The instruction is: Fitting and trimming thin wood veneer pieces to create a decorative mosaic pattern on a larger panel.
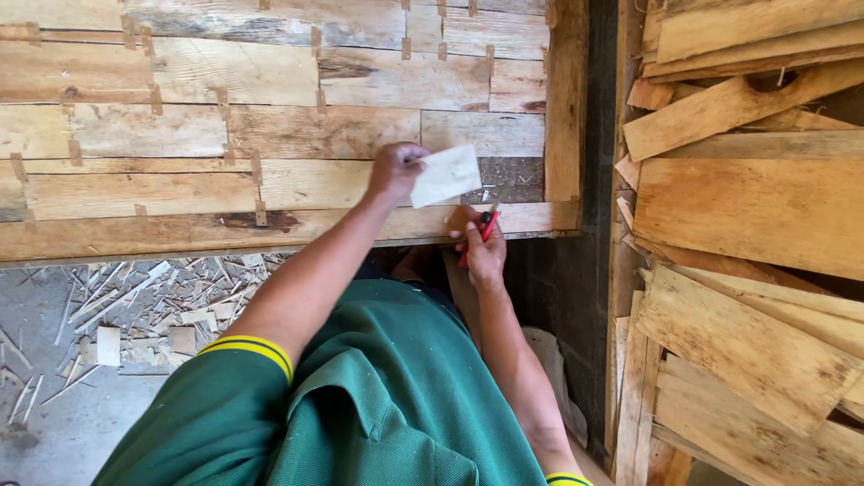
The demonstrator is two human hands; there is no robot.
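Note:
My left hand point(396, 169) grips a small pale rectangular piece of thin wood point(447, 175) by its left edge and holds it over the lower right part of a large patchwork panel of wood strips point(225, 135). My right hand point(482, 254) is closed around a red-handled cutting tool point(487, 224) at the panel's near edge. The tool's tip points up towards the pale piece. The two hands are about a hand's width apart. Green sleeves with yellow bands cover my upper arms.
The panel's strips are joined by small brown tabs point(260, 212). A stack of loose thin wood sheets point(747, 207) fills the right side behind an upright board point(567, 99). Wood slivers and offcuts point(144, 306) litter the grey floor at the lower left.

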